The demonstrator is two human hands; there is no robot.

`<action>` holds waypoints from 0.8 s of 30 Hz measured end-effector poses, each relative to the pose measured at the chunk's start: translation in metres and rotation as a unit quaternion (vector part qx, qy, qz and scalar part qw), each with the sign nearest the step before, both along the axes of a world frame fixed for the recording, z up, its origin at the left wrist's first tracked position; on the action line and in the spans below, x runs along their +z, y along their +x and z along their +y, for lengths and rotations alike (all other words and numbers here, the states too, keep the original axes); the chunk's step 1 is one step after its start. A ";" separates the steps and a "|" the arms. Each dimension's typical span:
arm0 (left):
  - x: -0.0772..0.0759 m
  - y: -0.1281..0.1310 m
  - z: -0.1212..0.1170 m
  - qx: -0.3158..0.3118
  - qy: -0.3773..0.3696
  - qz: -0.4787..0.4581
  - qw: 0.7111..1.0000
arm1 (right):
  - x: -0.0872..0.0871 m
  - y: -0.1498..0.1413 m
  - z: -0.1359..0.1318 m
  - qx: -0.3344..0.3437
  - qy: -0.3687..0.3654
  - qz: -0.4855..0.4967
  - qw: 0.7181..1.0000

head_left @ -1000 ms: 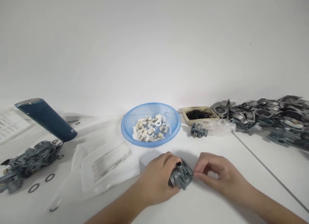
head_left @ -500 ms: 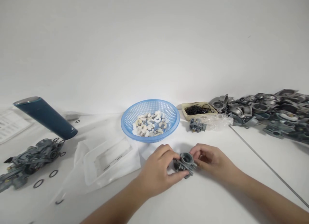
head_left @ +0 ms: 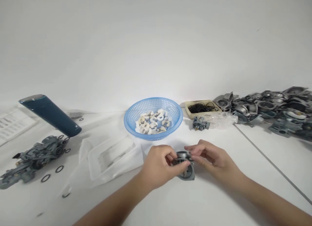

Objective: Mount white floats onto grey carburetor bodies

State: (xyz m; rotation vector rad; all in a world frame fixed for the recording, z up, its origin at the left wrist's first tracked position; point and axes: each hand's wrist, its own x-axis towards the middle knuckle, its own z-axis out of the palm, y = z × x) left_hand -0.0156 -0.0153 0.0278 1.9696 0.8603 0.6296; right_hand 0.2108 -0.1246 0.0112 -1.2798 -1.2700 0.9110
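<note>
While the left hand (head_left: 158, 167) steadies the grey metal casting (head_left: 187, 174) just right of lower centre in the frame, its grip is closed around the upper part, thumb in front, with a round collar uppermost. The right hand (head_left: 214, 159) has its grip nearly closed at the casting's right edge; whether it pinches a small part cannot be determined. Caution: sideways pressure from the right could tilt the casting should the left thumb slacken, since its irregular outline probably seats poorly on the counter (head_left: 165, 209). Anything small in the right pinch could slip through so narrow a hold. A wide sweep of either arm could scatter the black rings (head_left: 42, 180) at lower left or shift the thin rod (head_left: 268, 159) at right.
</note>
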 end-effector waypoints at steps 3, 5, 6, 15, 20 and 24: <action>0.001 0.000 0.000 0.015 -0.073 0.011 0.997 | -0.003 -0.004 0.002 0.010 -0.035 0.049 0.998; -0.001 0.000 0.001 0.025 -0.108 0.007 0.994 | -0.006 -0.005 0.004 0.008 -0.051 0.063 0.997; -0.003 0.000 0.002 0.029 -0.123 0.003 0.992 | -0.008 -0.004 0.005 0.008 -0.056 0.066 0.996; -0.020 0.008 0.005 -0.003 -0.169 -0.053 0.984 | -0.017 0.001 0.014 0.000 -0.104 0.093 0.990; -0.011 0.002 0.003 -0.077 -0.155 -0.057 0.983 | -0.010 0.004 0.008 0.004 -0.128 0.103 0.986; -0.013 -0.002 0.000 -0.115 -0.040 -0.042 0.992 | -0.004 0.012 0.005 0.011 -0.139 0.100 0.985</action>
